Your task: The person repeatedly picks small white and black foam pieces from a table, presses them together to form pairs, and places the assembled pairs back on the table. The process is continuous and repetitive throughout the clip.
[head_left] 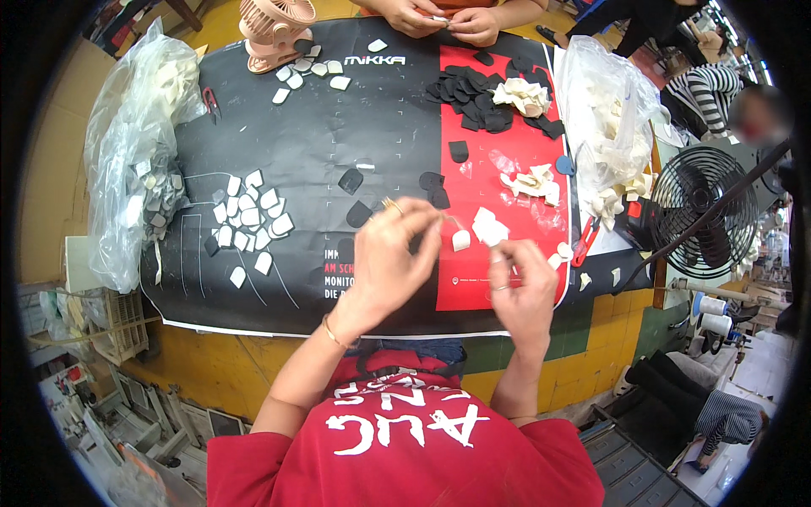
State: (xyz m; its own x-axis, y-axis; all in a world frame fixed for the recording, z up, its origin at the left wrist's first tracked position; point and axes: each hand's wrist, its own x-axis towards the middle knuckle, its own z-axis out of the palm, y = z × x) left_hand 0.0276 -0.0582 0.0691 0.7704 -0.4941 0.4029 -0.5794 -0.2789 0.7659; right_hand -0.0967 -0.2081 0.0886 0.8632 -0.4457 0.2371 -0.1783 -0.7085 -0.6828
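Observation:
My left hand is closed in a pinch above the mat, with a thin pale strip at its fingertips. Just beyond it, on the red part, lies a small white tab with one rounded end. My right hand pinches a white fabric-like piece by its near edge. Dark rounded tabs lie beyond my left hand, one partly covered by it. To the left, many white tabs sit in a loose cluster. A crumpled heap of cream pieces rests beyond my right hand.
Clear plastic bags of pale pieces stand at the left and right. Red-handled snips lie near the right edge. Farther off are black pieces, a pink fan and another person's hands. A black fan stands right.

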